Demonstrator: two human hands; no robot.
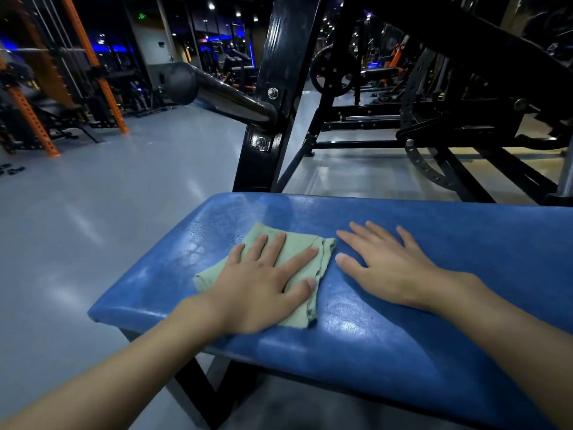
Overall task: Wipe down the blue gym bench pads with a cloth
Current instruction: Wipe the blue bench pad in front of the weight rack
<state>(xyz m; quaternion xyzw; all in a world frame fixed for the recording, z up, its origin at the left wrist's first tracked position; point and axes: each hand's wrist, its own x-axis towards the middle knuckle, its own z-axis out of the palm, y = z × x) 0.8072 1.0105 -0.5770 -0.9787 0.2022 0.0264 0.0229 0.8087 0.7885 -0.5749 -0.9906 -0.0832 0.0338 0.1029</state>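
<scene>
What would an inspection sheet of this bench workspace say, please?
Surface: blue pad, glossy, some droplets beside the cloth.
Job's things: green cloth, folded, flat on the pad's left part.
Clutter: small dark items on the floor, far left, unclear.
Grippers: left hand presses flat on the cloth, fingers straight; right hand lies flat on bare pad, beside the cloth.
Cables: thin lines by the orange rack, maybe cables.
Surroundings: black frame and bar behind the pad; grey floor.
</scene>
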